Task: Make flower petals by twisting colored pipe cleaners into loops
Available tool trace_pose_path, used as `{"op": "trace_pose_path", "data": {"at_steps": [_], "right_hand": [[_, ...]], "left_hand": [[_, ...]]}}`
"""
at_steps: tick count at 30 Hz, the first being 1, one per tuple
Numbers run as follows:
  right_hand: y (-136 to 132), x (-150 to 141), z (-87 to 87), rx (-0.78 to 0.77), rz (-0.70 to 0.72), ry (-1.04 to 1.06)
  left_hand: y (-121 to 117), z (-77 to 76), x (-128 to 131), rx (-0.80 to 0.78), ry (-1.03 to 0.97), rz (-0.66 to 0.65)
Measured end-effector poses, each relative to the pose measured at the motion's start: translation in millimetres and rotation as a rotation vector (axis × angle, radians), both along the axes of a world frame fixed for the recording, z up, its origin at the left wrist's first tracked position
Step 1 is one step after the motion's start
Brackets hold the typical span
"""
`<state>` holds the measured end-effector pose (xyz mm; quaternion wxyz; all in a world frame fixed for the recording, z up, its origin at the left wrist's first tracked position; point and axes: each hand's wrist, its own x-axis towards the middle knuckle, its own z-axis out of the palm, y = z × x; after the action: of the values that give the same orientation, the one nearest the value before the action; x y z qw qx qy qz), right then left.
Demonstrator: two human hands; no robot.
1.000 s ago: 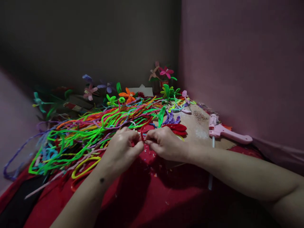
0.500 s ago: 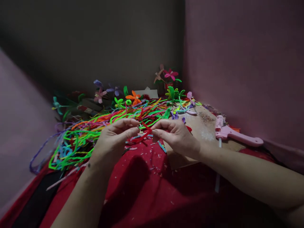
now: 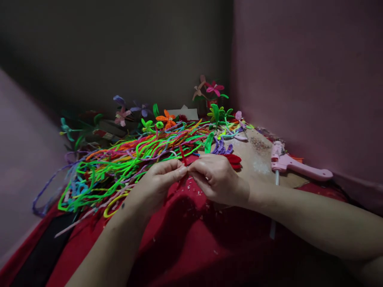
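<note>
Between the fingertips of both hands is a red pipe cleaner (image 3: 183,155), one end sticking up and part of it hanging below. My left hand (image 3: 163,179) pinches it from the left. From the right, my right hand (image 3: 217,175) closes on it with thumb and forefinger, the fingertips of the two hands almost touching. Much of the pipe cleaner is covered by the fingers. Just behind my right hand lie red looped petals (image 3: 233,161) and a bundle of purple loops (image 3: 222,146).
A heap of coloured pipe cleaners (image 3: 119,159) spreads at left and behind. On the right, a pink glue gun (image 3: 299,166) lies on a brown board (image 3: 254,159). Finished flowers, an orange one (image 3: 166,118) among them, stand at the back. Scraps litter the red cloth (image 3: 179,239).
My hands have come closer together and slightly lower, bunching the red pipe cleaner between the fingertips. The right hand has turned more knuckles-up. The view has shifted slightly.
</note>
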<state>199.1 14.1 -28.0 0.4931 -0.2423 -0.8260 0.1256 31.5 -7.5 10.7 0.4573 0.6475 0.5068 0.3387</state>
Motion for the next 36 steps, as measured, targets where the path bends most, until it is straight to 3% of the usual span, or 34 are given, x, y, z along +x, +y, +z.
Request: {"op": "trace_pose_path", "data": {"at_steps": [1,3,7,11,15,17,21,26,29,32,34,36], "right_hand": [[-0.2,-0.4,-0.9,0.036,-0.02,-0.007],[0.3,-1.4,-0.9,-0.042,-0.033,0.012],[4.1,-3.3,3.6,-0.416,0.085,0.114],[9.9,-4.7,8.8,-0.845,0.294,0.252],[12.2,-5.1,9.9,-1.01,0.308,0.294],[11.7,-5.1,7.8,-0.981,0.284,0.282],[10.3,-5.2,2.8,-0.773,0.209,0.169],[10.2,-3.7,4.9,-0.724,0.242,0.186],[9.6,-0.3,7.7,-0.363,0.1,0.275],[9.3,1.5,7.5,0.091,0.007,0.132],[10.2,1.0,5.5,0.193,-0.021,-0.021],[11.4,-0.1,3.5,0.138,-0.046,-0.105]], "left_hand": [[0.3,-1.1,1.4,-0.04,-0.055,0.003],[-0.1,-1.9,4.7,0.004,-0.068,0.03],[-2.8,0.7,8.1,0.164,0.031,0.11],[0.1,1.1,2.9,0.162,-0.013,0.161],[4.2,-1.2,-0.4,0.141,-0.028,0.192],[3.9,-0.9,0.0,0.171,0.027,0.218],[2.7,3.2,-1.7,0.178,0.149,0.181],[3.7,6.7,-7.1,0.143,0.212,0.151],[3.3,6.0,-5.9,0.134,0.272,0.134],[2.1,4.1,-3.0,0.176,0.368,0.047],[1.3,3.3,-1.4,0.217,0.408,0.009],[0.9,3.6,-0.2,0.223,0.403,0.019]]}}
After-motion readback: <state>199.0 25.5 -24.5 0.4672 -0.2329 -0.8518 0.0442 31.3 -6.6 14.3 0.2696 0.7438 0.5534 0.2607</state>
